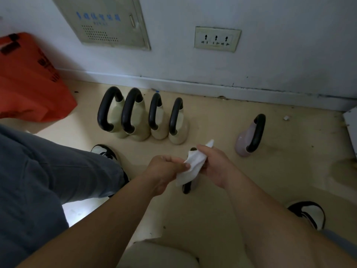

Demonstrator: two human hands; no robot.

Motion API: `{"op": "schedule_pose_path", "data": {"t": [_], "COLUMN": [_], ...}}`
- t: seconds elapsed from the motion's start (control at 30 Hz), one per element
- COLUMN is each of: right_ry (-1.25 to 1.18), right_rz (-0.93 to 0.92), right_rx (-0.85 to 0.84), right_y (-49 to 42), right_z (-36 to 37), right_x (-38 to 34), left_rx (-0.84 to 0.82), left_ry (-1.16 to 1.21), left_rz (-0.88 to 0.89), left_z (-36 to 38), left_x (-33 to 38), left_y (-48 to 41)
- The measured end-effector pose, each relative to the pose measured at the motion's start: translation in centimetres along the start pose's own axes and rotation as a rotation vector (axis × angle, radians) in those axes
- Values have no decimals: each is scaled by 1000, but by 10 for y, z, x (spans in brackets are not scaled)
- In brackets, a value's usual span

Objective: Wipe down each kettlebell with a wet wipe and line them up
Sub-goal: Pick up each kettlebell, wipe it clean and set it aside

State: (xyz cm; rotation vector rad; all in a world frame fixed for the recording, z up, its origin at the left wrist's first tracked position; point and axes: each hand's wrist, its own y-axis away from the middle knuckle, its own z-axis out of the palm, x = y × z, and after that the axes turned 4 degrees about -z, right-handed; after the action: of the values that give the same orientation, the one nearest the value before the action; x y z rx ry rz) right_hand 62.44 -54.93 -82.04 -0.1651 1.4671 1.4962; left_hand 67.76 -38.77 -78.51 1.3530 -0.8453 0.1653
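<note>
Against a scuffed white wall with a socket plate [217, 39] and a grey panel [108, 21], I see a pale floor [222, 120] with four cream kettlebells [143, 117] lined up touching near the skirting and a pink kettlebell [250, 137] well apart to their right. My left hand [164, 171] and right hand [214, 167] both pinch the wet wipe [191, 165], each grip closed on it, over another kettlebell [188, 187] mostly hidden beneath. I judge I'm readying the wipe to clean that one, then it must join the row.
</note>
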Motion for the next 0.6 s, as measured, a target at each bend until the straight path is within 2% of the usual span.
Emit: {"op": "schedule_pose_path", "data": {"t": [0.13,0.23,0.43,0.5,0.6], "right_ry": [-3,-26,-99,-168,-225], "right_rz": [9,-6,-10,-7,-14], "right_rx": [-21,-54,-66,-37,26], "right_y": [-5,-4,-6,-7,-9], "right_z": [-3,-4,-7,-8,-9], "right_x": [-2,-4,0,0,1], "left_rx": [-136,-260,-356,-328,-155], "left_ry": [200,329,573,605,565], "left_rz": [10,-67,-30,-11,-50], "left_z": [0,0,-3,-2,-1], "left_x": [7,15,19,18,15], "left_y": [1,5,4,-1,-4]}}
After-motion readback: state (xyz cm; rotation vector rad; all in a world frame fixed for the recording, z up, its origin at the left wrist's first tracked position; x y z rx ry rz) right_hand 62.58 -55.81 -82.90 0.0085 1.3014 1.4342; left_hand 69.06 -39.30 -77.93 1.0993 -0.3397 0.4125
